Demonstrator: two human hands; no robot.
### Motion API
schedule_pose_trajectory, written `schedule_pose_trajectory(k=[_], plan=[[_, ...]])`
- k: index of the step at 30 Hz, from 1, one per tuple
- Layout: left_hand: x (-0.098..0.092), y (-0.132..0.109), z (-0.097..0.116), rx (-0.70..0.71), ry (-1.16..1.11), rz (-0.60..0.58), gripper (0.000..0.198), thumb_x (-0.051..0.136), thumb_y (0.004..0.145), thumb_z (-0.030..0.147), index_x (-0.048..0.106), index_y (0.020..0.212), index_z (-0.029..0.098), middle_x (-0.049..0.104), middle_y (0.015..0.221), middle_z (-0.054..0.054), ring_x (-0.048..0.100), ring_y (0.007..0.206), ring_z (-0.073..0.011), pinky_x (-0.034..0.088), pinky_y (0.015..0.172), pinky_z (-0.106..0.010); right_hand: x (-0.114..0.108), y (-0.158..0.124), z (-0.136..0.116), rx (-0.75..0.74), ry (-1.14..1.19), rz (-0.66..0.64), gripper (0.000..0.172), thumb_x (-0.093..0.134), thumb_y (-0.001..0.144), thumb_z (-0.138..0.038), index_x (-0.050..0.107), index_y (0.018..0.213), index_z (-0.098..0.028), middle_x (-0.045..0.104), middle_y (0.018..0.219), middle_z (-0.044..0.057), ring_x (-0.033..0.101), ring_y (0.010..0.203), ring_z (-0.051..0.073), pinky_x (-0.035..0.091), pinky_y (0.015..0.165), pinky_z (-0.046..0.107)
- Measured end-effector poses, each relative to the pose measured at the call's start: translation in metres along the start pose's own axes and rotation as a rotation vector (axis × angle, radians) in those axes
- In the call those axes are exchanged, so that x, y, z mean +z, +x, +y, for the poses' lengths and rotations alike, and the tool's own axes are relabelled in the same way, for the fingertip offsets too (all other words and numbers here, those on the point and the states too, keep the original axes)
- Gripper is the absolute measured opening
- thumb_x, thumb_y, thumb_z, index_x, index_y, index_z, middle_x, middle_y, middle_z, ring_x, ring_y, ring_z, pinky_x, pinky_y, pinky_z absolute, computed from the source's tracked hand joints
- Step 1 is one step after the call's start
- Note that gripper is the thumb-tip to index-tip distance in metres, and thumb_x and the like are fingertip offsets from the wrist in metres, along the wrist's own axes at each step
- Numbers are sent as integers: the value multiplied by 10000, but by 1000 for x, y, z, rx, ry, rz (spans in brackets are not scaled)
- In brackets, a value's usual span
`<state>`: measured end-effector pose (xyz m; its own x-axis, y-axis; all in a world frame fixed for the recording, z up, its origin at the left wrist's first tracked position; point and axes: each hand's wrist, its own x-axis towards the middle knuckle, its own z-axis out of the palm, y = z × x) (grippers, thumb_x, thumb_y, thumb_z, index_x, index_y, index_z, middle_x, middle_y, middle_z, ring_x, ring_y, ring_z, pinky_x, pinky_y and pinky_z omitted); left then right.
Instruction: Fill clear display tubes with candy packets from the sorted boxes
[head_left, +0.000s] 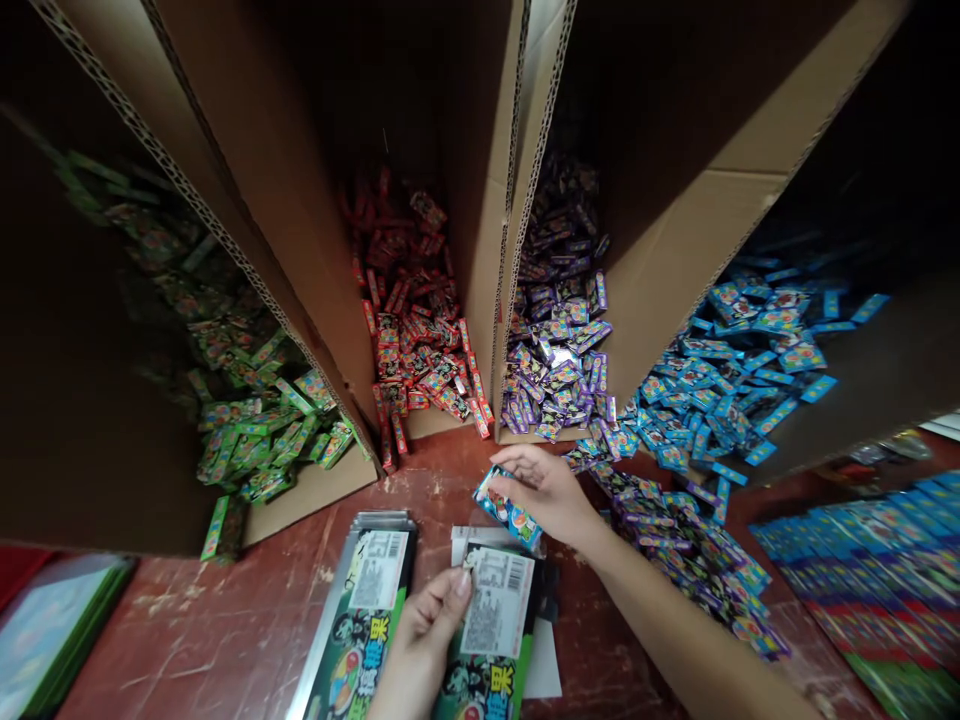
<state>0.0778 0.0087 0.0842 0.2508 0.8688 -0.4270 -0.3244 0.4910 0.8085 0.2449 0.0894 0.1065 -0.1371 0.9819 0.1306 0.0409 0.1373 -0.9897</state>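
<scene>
My right hand (pixel 551 495) grips a small blue candy packet (pixel 511 515) between thumb and fingers, just in front of the cardboard boxes. Below it, my left hand (pixel 427 635) pinches the top edge of a flat green and black candy bag (pixel 495 610) with a white printed label and barcode. A stack of matching bags (pixel 375 570) lies to the left of that hand, partly covered by it. Whether the pinched bag's mouth is open I cannot tell.
Tall cardboard boxes (pixel 480 190) hold green packets (pixel 262 430), red packets (pixel 420 340), purple packets (pixel 559 360) and blue packets (pixel 720 370). Purple and blue packets (pixel 675 540) spill onto the red floor (pixel 187 610). Filled multicoloured packs (pixel 885 570) lie at right.
</scene>
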Motion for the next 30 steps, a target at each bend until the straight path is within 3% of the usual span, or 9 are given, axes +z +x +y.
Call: schedule_pose_trajectory(k=[12, 14, 17, 22, 24, 27, 30], plan=[[-2, 0, 11, -13, 5, -19, 348, 659, 730, 446, 720, 893, 144, 745, 844, -84, 660, 829, -255, 483, 751, -308, 8, -22, 17, -221, -81, 434, 186, 638, 774, -263, 567, 937, -208, 646, 851, 43, 636, 802, 173, 526, 738, 295], [-3, 3, 11, -21, 11, -59, 351, 646, 748, 440, 712, 932, 149, 743, 858, -80, 657, 839, -248, 478, 754, -302, 10, -26, 14, -313, -192, 411, 185, 650, 764, -243, 591, 937, -217, 658, 870, 53, 636, 820, 187, 520, 767, 318], [-7, 6, 10, -13, 32, -70, 328, 640, 762, 428, 709, 948, 167, 742, 867, -63, 653, 831, -219, 467, 745, -265, 10, -31, 9, -363, -284, 269, 147, 668, 746, -234, 631, 888, -222, 677, 868, 51, 639, 837, 196, 515, 785, 323], [-9, 5, 8, -25, 43, -111, 330, 583, 811, 424, 700, 962, 154, 738, 856, -67, 653, 784, -198, 465, 695, -247, 2, -31, 6, -83, -114, -22, 134, 662, 755, -262, 640, 870, -197, 691, 823, 27, 660, 754, 162, 534, 693, 253], [-8, 5, 7, -19, 62, -140, 344, 570, 819, 428, 694, 971, 145, 736, 847, -70, 651, 770, -198, 465, 671, -246, 1, -28, 8, -94, -79, 63, 168, 635, 779, -266, 620, 929, -193, 682, 845, 35, 657, 778, 161, 532, 714, 257], [-6, 7, 6, -17, 93, -160, 378, 577, 801, 462, 690, 958, 138, 733, 816, -66, 647, 751, -207, 469, 646, -256, 4, -26, 12, -240, -158, 330, 252, 544, 845, -242, 541, 1095, -210, 644, 988, 64, 626, 907, 172, 511, 806, 296], [-7, 9, 4, -8, 96, -152, 394, 585, 785, 486, 687, 947, 142, 729, 810, -59, 642, 754, -209, 473, 680, -274, 6, -30, 14, -374, -359, 289, 307, 501, 858, -185, 511, 1162, -225, 607, 1080, 81, 584, 999, 189, 475, 878, 329]])
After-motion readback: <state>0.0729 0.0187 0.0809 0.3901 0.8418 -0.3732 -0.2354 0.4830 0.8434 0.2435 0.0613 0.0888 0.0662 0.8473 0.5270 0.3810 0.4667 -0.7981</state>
